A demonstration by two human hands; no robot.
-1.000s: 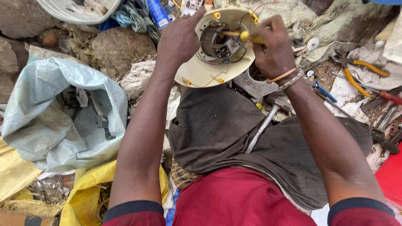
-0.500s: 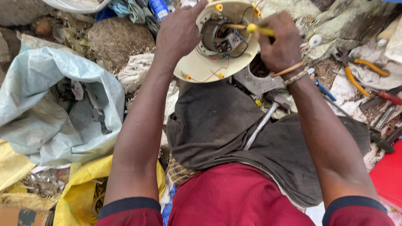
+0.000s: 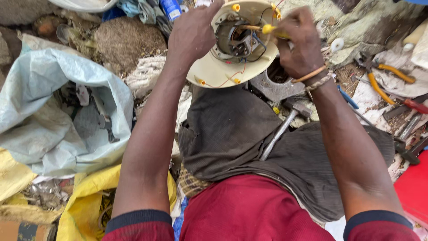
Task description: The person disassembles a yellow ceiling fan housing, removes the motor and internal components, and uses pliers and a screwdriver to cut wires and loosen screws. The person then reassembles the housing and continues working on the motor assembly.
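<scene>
Cream round fan motor housing [image 3: 223, 71] held raised over lap, above dark cloth [image 3: 232, 134]; left hand [image 3: 194, 33] closed on rim. Right hand [image 3: 303, 42] clenched on yellow-handled screwdriver [image 3: 267, 29], tip inside motor core [image 3: 238, 40]. Shaft best kept square to screw, housing steadied. Housing: open-faced, thin wires, yellow-capped posts at rim.

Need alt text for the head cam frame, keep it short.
Seen from above, a person's left hand grips a round cream housing with exposed wiring while the right hand pokes a yellow-handled screwdriver into its centre. A hammer lies on the dark cloth below; orange-handled pliers lie to the right.
</scene>
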